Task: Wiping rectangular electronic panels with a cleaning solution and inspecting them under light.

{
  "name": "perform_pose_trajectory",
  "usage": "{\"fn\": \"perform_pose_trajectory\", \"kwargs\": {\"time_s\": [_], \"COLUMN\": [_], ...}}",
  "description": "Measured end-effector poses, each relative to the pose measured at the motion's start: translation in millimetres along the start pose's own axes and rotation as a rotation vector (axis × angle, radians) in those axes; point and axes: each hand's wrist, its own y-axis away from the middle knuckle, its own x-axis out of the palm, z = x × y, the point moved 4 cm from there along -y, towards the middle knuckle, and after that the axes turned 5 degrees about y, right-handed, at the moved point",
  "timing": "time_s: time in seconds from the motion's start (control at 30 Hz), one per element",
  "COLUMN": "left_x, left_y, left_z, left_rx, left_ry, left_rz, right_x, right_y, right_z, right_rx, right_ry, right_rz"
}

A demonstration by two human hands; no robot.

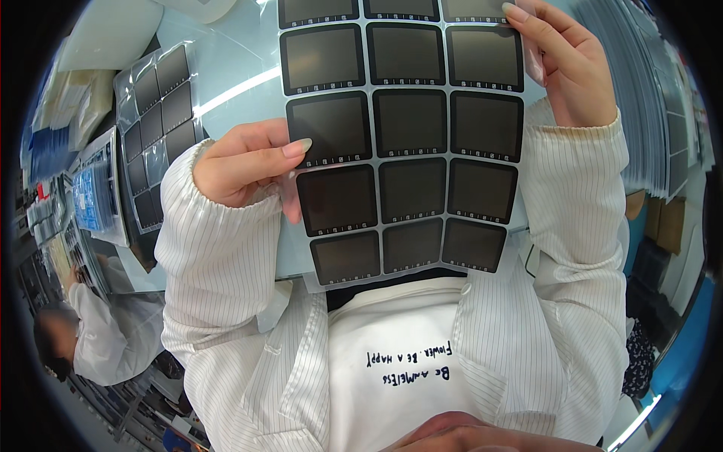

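While a co-worker in a white coat point(90, 331) bent over another bench at the lower left of the frame, a second sheet of dark panels point(154, 128) lay flat on the pale table point(226, 60) at the upper left, well apart from the hands. Right of it, the left hand point(245, 162) pinched the left edge of the held sheet of dark square panels point(407, 128), thumb over the front and fingers curled behind, near the sheet's middle rows. The sheet filled the centre of the frame, raised above the table and facing the wearer, three panels across with its lowest row just above the white shirt. At the upper right, the right hand point(568, 64) gripped the sheet's right edge, fingertips pressed on the top corner panel and a loose clear film strip point(536, 64) showing beside them. A stack of grey sheets point(640, 98) sat at the far right.

The likely trouble was a fingerprint or smear where thumb and fingertips lay on the panel faces. With only two edge grips, the thin sheet could also bow or crease between the hands, or slip from the left pinch.
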Motion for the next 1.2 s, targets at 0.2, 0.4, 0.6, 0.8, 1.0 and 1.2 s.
{"fn": "perform_pose_trajectory", "kwargs": {"time_s": [0.2, 0.4, 0.6, 0.8, 1.0, 1.2], "left_x": [-1.1, -1.6, -2.7, -2.3, -0.8, -2.5], "left_y": [0.5, -0.2, -0.5, -1.4, -0.9, -1.5], "left_z": [1.5, 0.2, 1.5, 2.3, -0.9, -1.2], "left_rx": [0.008, 0.001, 0.006, 0.016, -0.001, 0.062], "left_ry": [-0.001, -0.043, -0.057, -0.048, -0.068, 0.033], "left_rz": [-0.021, -0.023, -0.018, -0.011, 0.027, 0.041], "right_x": [0.1, -1.2, 1.3, 1.5, 1.9, -1.2], "right_y": [0.0, 0.1, 1.0, 0.7, 0.9, -1.3], "right_z": [0.1, -2.3, 0.1, 0.5, -0.6, -4.7], "right_rx": [-0.003, -0.010, -0.001, 0.004, -0.003, 0.021], "right_ry": [-0.012, -0.015, 0.002, 0.018, 0.008, -0.084], "right_rz": [-0.009, -0.013, 0.003, 0.008, -0.015, -0.003]}}
